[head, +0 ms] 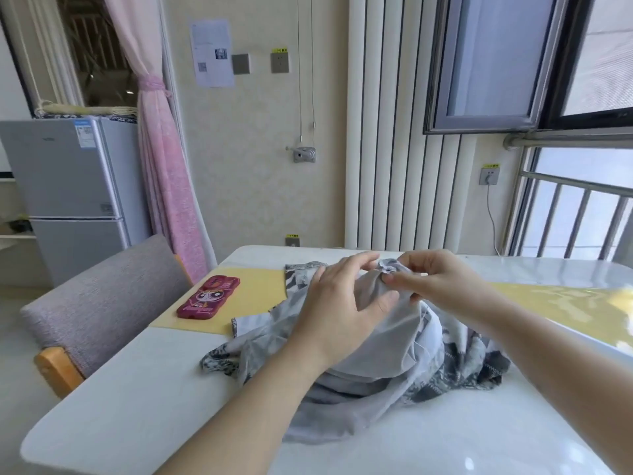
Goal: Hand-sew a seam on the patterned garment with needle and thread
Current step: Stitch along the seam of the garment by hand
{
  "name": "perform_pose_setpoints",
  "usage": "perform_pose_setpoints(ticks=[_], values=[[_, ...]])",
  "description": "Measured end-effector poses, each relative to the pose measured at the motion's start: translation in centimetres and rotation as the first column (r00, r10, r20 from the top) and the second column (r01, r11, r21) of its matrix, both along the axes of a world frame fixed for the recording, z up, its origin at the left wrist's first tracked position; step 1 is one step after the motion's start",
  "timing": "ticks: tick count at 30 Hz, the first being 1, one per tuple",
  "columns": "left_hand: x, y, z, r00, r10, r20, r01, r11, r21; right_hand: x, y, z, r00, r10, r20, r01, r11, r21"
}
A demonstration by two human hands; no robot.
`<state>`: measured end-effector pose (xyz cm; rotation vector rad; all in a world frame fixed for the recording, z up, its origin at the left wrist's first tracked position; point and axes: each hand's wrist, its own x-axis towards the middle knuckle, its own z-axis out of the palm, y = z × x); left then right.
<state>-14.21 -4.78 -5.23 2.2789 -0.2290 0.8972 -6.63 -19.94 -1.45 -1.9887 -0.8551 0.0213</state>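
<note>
Pinched between the left hand (342,303) and the right hand (438,279), a bunched fold of the patterned garment (376,358) stands near the far edge of the table (137,389).

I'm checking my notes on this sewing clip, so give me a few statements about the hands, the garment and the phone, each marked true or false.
1. Both the left hand and the right hand hold the garment. True.
2. The phone lies on top of the garment. False: it lies on the yellow mat, apart from the garment.
3. The garment rests on the white table. True.
4. The right hand lies flat on the table. False: it pinches a raised bunch of the garment's fabric.
</note>
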Motion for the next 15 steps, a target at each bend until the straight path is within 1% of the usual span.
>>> perform_pose_setpoints(ticks=[2,5,6,11,13,15], values=[[0.4,-0.4,-0.1,0.998,-0.032,-0.054,0.028,0.997,-0.07,-0.3,-0.5,0.1,1.0,0.03,-0.001,-0.03,1.0,-0.005],[0.5,-0.4,-0.1,0.989,-0.13,-0.068,0.11,0.966,-0.236,-0.5,-1.3,0.4,0.998,0.061,-0.016,-0.061,0.998,0.018],[0.5,-0.4,0.0,0.984,-0.164,-0.068,0.141,0.954,-0.264,-0.5,-1.6,0.5,0.997,0.077,-0.025,-0.076,0.997,0.029],[-0.2,-0.3,0.7,0.971,-0.233,-0.054,0.205,0.927,-0.314,-0.8,-2.1,1.3,0.988,0.153,-0.031,-0.152,0.988,0.035],[-0.8,-0.3,0.6,0.978,-0.206,-0.017,0.191,0.934,-0.301,-1.1,-2.3,1.3,0.98,0.193,-0.039,-0.191,0.98,0.049],[-1.5,-0.3,0.1,0.988,-0.148,0.046,0.155,0.957,-0.245,-1.3,-2.3,0.9,0.976,0.214,-0.045,-0.212,0.976,0.048]])
